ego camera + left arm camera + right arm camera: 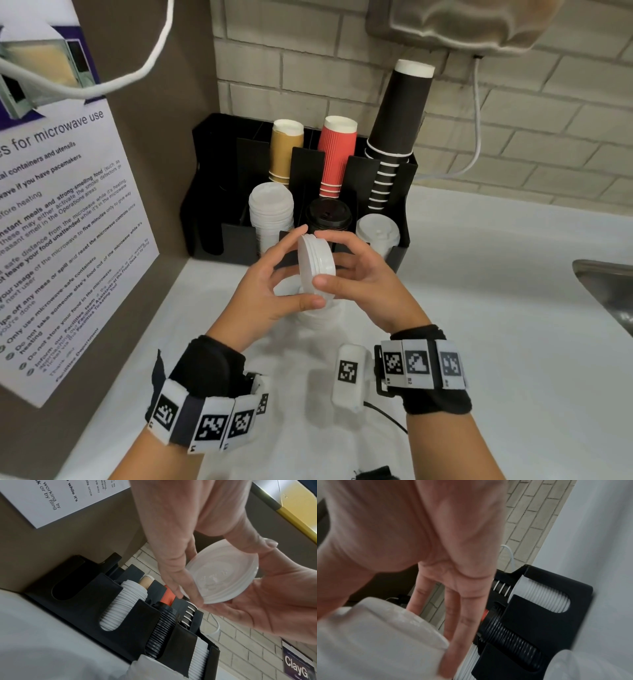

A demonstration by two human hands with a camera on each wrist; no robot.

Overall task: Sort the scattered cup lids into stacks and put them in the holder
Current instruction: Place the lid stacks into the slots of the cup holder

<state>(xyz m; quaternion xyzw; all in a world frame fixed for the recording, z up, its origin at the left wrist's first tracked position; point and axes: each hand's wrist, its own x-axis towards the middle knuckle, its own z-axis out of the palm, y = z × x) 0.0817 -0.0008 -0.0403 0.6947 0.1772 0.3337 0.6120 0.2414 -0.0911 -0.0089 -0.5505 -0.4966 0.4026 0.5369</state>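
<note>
A small stack of white lids [315,250] is held on edge above the white counter, between both hands. My left hand [306,266] pinches its rim from the left with thumb and fingers, and my right hand [323,260] pinches it from the right. The left wrist view shows the stack's hollow underside [221,574]; in the right wrist view the stack [385,635] is a white blur. More white lids [322,318] lie on the counter under my hands. Just behind stands the black holder [205,205], with a white lid stack [270,209], a black one [329,216] and another white one [376,233] in its front slots.
Tan cups [286,150], red cups [337,154] and a tall stack of black cups [397,137] fill the holder's back slots. A steel sink [609,291] cuts into the counter at the right. A microwave notice [68,222] covers the left wall, close to the holder.
</note>
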